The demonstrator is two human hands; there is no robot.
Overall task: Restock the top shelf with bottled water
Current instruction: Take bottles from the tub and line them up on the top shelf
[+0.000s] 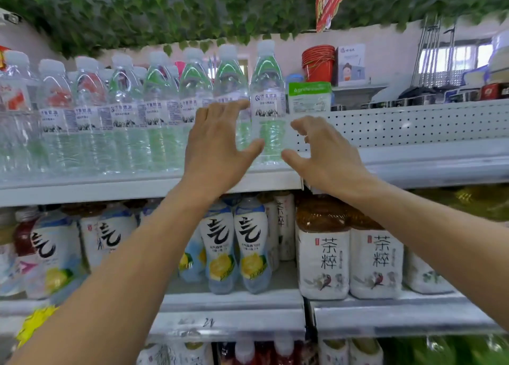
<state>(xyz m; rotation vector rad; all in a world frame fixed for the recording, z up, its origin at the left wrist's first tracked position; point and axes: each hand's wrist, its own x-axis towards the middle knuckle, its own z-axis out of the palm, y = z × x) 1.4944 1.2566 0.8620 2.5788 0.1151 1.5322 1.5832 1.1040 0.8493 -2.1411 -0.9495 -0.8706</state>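
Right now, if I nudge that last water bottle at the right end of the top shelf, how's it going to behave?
The end water bottle looks full, so probably heavy for its size. It stands tall and narrow, so a push near the cap may tip it. Its clear ribbed plastic likely flexes slightly under the right hand.
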